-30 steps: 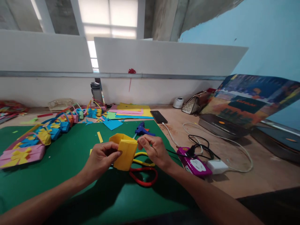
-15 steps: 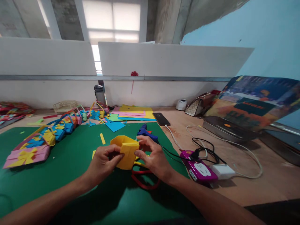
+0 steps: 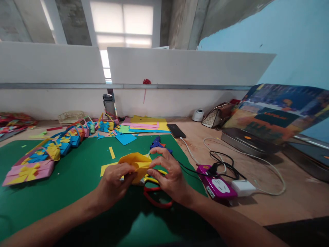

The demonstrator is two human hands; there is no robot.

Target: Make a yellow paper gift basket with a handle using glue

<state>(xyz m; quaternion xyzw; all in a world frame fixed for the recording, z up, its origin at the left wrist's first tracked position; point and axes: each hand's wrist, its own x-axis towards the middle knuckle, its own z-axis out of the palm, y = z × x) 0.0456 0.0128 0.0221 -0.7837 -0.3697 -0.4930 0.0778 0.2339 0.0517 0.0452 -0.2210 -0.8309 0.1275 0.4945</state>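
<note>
Flattened since a moment ago, the yellow folded paper box (image 3: 136, 164) now sits lower, over the near middle of the green cutting mat (image 3: 64, 185) on the desk. Left hand (image 3: 114, 183) and right hand (image 3: 168, 175) pinch it closed-fingered from either side. Red-handled scissors (image 3: 155, 200) lie just beneath.

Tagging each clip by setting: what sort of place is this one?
Probably a paper-craft workbench: a green cutting mat, a row of finished coloured paper baskets, a blue glue gun, and both hands folding yellow paper.
</note>
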